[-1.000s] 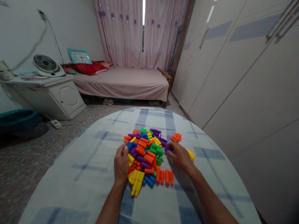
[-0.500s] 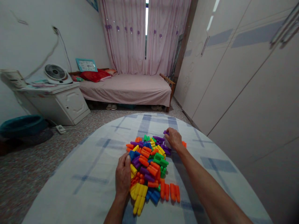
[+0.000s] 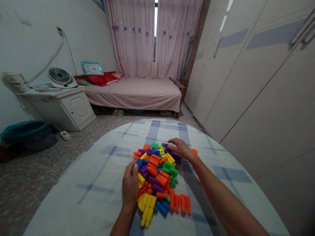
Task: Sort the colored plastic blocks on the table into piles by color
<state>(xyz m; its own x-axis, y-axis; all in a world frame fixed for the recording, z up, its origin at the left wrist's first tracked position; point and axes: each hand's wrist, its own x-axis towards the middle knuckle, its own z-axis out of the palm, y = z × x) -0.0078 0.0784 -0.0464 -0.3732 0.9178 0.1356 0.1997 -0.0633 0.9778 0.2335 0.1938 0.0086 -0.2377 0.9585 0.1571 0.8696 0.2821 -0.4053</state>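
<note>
A heap of plastic building blocks, with finger-like prongs in orange, yellow, green, blue and purple, lies on the cloth-covered table. At the heap's left edge, my left hand is curled, with thumb and fingertips against a blue block; the other fingers are partly hidden. My right hand hovers over the far right side of the heap. Its fingers are apart above purple blocks, and I see nothing held in them. Closest to me are a yellow block and two orange blocks.
The round table has a white and blue checked cloth. An orange piece lies beyond my right wrist. Past the table stand a bed, a white cabinet with a fan, a teal bin and a wardrobe.
My right hand has let go of a purple block and moved slightly back and down over the heap, its fingers spreading. My left hand stays in place.
</note>
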